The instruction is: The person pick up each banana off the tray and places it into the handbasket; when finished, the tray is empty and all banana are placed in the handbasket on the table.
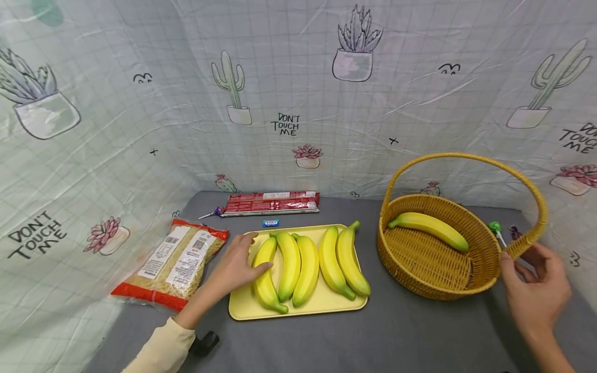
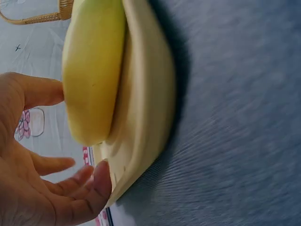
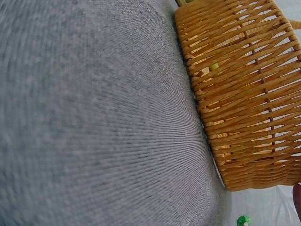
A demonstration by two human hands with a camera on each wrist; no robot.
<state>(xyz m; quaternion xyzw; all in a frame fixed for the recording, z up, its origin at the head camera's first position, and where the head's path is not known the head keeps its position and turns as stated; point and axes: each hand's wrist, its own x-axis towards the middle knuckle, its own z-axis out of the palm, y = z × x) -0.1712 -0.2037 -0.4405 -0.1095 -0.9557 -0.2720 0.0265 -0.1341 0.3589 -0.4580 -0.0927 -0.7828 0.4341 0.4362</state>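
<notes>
Several yellow bananas (image 1: 305,269) lie side by side on a pale yellow tray (image 1: 298,306). Over the tray's left edge, my left hand (image 1: 239,265) has its fingers loosely spread and its thumb tip against the leftmost banana (image 2: 94,75). Its other fingertips are at the tray's rim (image 2: 153,94) in the left wrist view. To the right stands a round wicker basket (image 1: 434,272) with a tall handle, one banana (image 1: 429,228) inside it. My right hand (image 1: 536,285) grips the basket at the handle's right base; in the right wrist view only a fingertip shows beside the woven wall (image 3: 244,103).
Left of the tray lies a clear and red bag of grains (image 1: 174,261). Behind it are a red packet (image 1: 272,203), a purple lollipop (image 1: 216,211) and a small blue wrapped sweet (image 1: 270,223). A green lollipop (image 1: 495,228) lies behind the basket's right side. A printed curtain (image 1: 298,93) encloses the table.
</notes>
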